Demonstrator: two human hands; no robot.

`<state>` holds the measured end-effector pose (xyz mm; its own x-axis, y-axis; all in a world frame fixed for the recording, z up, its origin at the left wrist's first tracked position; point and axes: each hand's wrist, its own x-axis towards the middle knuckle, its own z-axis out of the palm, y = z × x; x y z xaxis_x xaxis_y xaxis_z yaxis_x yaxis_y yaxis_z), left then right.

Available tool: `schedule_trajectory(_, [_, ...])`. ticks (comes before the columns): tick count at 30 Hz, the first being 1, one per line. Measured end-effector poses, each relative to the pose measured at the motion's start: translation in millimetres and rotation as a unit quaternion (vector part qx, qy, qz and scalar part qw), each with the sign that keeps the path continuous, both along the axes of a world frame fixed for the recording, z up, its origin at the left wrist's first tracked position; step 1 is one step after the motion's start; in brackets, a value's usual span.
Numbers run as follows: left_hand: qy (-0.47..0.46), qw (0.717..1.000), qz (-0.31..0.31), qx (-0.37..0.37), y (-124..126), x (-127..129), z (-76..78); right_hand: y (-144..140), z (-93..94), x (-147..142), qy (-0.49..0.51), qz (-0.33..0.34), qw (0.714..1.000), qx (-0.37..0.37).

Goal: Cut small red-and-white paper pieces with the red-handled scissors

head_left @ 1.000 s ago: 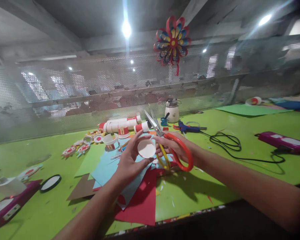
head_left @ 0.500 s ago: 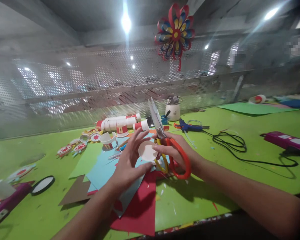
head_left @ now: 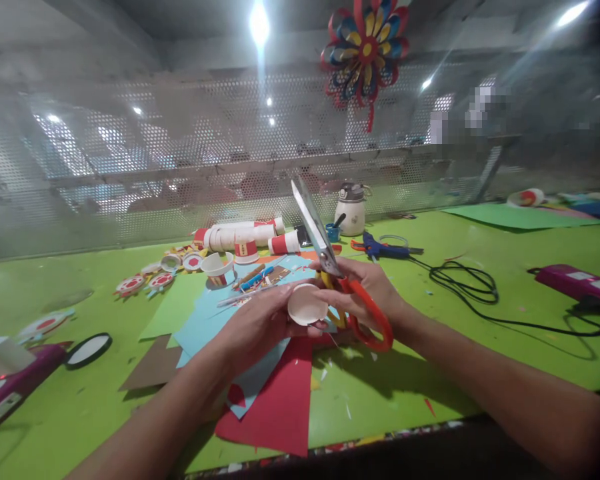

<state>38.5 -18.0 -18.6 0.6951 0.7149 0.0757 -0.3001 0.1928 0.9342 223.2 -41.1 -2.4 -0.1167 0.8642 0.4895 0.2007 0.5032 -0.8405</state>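
A small round white paper piece, with a low rim like the bottom of a paper cup, is between my hands. My left hand is closed on its left edge, the thumb below it and mostly hidden. My right hand grips scissors with one orange and one yellow handle, blades pointing up and nearly together. Fingers of this hand also touch the right edge of the white piece. Under both hands lie blue paper and red paper.
Paper cups and a stack of cups stand behind. Cup-bottom flowers lie left. A glue gun with a coiled black cable, a white bottle and a purple power strip are to the right.
My left fingers, spread before, have closed around the white piece. Both hands, the scissors and the piece have shifted slightly right in view, and the view itself has tilted down a little.
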Motion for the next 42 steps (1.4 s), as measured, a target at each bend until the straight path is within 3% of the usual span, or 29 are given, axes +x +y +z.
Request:
schedule_trajectory(10, [-0.055, 0.996, -0.056, -0.032, -3, -2, 0.5, -10, 1.8, -3, 0.035, -0.004, 0.999, 0.0])
schedule_trajectory(25, [-0.083, 0.991, -0.061, -0.083, 0, -3, -5.3, -7, -5.0, -5, 0.057, 0.017, 0.996, -0.064])
schedule_trajectory(30, [-0.066, 0.994, -0.017, -0.083, 0, -2, -3.8, -5, -2.0, -3, 0.034, -0.002, 0.997, -0.067])
schedule_trajectory(35, [-0.084, 0.994, 0.022, -0.072, 7, -9, 0.3, -8, 13.3, 4, -0.014, -0.034, 0.998, -0.051])
schedule_trajectory(42, [-0.106, 0.991, 0.064, -0.041, 23, -25, 1.1, -26, 23.7, 9, -0.131, 0.035, 0.987, -0.089])
